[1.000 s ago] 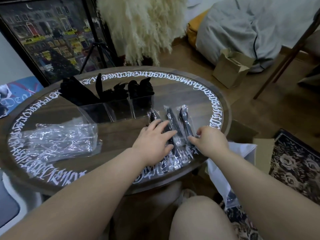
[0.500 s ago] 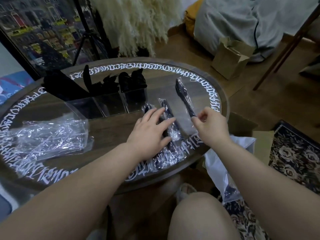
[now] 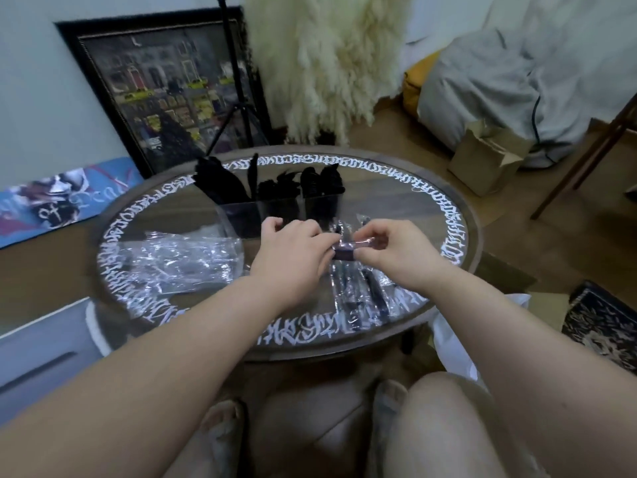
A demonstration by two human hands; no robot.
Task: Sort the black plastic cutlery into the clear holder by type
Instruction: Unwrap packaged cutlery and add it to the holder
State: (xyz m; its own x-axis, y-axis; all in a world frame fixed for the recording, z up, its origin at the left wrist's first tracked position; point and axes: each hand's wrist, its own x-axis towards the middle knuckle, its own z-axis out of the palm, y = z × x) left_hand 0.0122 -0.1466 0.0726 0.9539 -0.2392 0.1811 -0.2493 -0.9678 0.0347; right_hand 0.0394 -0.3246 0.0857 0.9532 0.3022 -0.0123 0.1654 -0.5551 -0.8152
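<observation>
Two hands, the left hand (image 3: 293,250) and right hand (image 3: 389,251), pinch one wrapped piece (image 3: 346,250). Two more wrapped pieces (image 3: 358,291) lie near the table's (image 3: 444,188) front edge. The clear holder (image 3: 275,212) has three sections.

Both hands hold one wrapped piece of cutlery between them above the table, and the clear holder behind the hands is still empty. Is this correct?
Not fully. In the head view, the clear holder is not empty: black cutlery already stands in its compartments. The rest holds: the left hand and right hand pinch one wrapped piece between them above the table.
</observation>
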